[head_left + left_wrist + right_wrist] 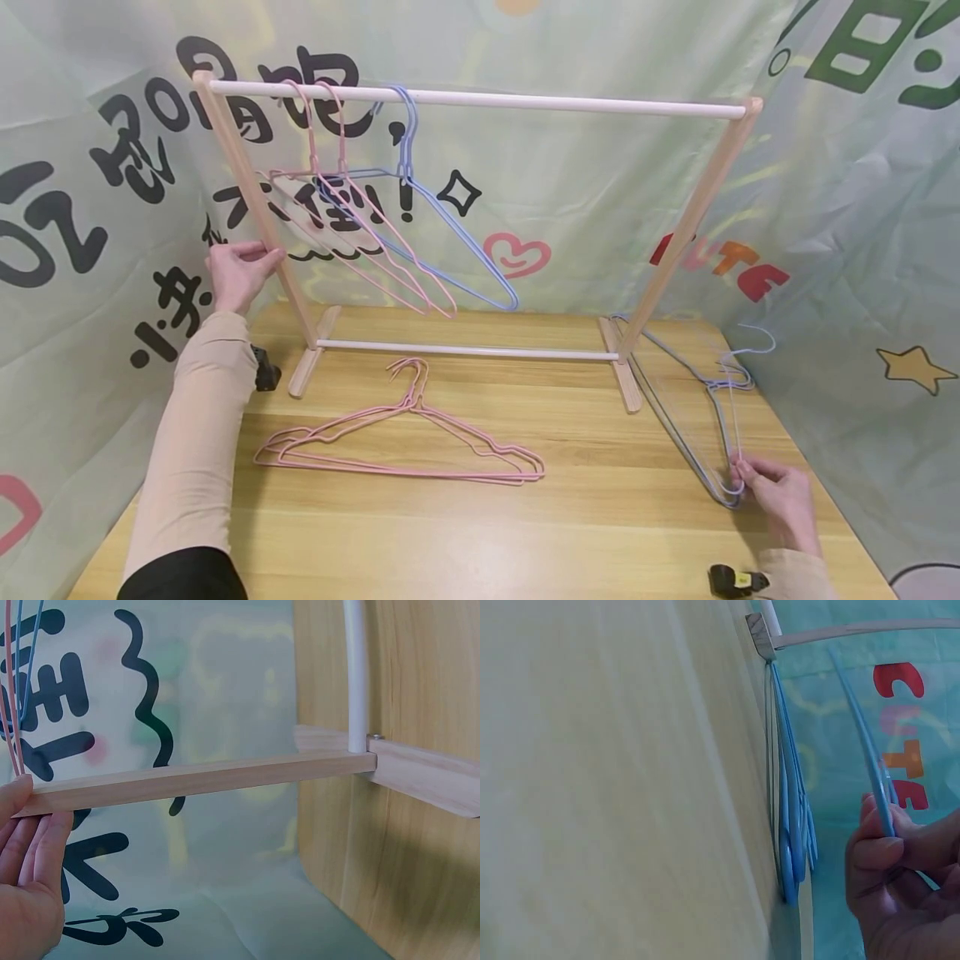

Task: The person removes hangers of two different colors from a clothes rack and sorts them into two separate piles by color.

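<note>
My left hand (238, 271) grips the left wooden post (251, 192) of a small clothes rack, thumb on one side and fingers on the other in the left wrist view. At the table's right side my right hand (780, 500) pinches a light blue hanger (870, 761) by one end, between thumb and fingers. That hanger is tilted up, its hook pointing away. More blue hangers (791, 825) lie stacked on the table close to the held one. Pink hangers (342, 142) and blue hangers (480, 250) hang from the white top rail (525, 101), toward its left.
Several pink hangers (412, 475) lie overlapped on the table (465, 550) in front of the rack's lower bar (465, 350). The rack's right foot (630, 387) stands beside the blue stack. A black and yellow object (727, 581) is by my right sleeve. Printed cloth (615, 225) encloses the table.
</note>
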Available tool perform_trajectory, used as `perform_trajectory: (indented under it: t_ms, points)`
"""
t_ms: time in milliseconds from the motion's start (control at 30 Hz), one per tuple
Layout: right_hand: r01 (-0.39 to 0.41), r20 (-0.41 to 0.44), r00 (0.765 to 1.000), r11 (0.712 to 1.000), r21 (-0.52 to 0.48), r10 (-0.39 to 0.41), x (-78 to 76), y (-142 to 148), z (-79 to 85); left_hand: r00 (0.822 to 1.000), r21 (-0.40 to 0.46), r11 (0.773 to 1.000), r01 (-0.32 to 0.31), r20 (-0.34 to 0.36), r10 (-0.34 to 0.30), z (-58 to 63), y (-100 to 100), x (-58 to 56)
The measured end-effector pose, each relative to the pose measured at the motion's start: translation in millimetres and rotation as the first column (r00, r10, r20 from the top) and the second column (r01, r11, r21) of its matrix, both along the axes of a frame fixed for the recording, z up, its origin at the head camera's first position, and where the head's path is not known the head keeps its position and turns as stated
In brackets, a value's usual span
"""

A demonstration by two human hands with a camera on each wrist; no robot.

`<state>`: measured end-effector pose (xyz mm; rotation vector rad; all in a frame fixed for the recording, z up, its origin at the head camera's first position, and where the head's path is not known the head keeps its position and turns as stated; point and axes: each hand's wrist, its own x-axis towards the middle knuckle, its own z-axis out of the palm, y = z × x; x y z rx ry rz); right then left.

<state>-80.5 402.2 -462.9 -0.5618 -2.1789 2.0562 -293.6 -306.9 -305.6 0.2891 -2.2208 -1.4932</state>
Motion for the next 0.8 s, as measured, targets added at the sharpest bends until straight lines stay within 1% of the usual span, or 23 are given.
perform_trajectory:
  t_ms: [100,267,367,433,500,567,633,700,733,800]
  points:
    - [-0.017,0.059,0.998,0.998,0.058,0.014,0.5,0.9,0.3,1.0,-0.009,1.0,-0.005,0.005,0.005,-0.6,-0.1,0.3]
    - [-0.067,0.105,0.993,0.991,0.119,0.055,1.9,3.5,-0.7,1.0,-0.001,1.0,-0.007,0.007,0.007,-0.8,-0.3,-0.4]
    - [-0.089,0.141,0.988,0.98,0.179,0.064,1.0,4.5,-0.9,1.0,-0.001,1.0,-0.009,0.01,0.009,-0.8,-0.3,-0.9]
    - [-0.09,0.17,0.984,0.969,0.228,0.052,-0.6,5.1,-1.2,1.0,-0.005,1.0,-0.012,0.011,0.012,-0.7,-0.3,-0.9]
    - [-0.083,0.209,0.978,0.953,0.292,0.022,-2.3,5.5,-1.5,1.0,-0.002,1.0,-0.009,0.01,0.01,-0.6,-0.1,-1.1]
    - [-0.068,0.241,0.971,0.94,0.334,-0.015,-4.0,6.1,-1.8,1.0,-0.002,1.0,-0.009,0.008,0.009,-0.5,0.1,-1.0]
    - [-0.043,0.253,0.965,0.917,0.397,-0.065,-5.4,5.9,-1.5,1.0,-0.003,1.0,-0.008,0.009,0.008,-0.3,0.2,-1.0]
    - [-0.014,0.237,0.966,0.893,0.45,-0.105,-6.4,5.0,-0.5,1.0,-0.005,1.0,-0.009,0.008,0.009,-0.2,0.4,-0.6]
    - [-0.002,0.217,0.969,0.876,0.483,-0.117,-6.8,4.1,0.4,1.0,-0.008,1.0,-0.01,0.009,0.01,-0.1,0.4,-0.3]
    - [0.009,0.175,0.976,0.832,0.555,-0.127,-7.8,1.8,3.7,1.0,-0.009,1.0,-0.01,0.01,0.01,-0.1,0.5,-0.1]
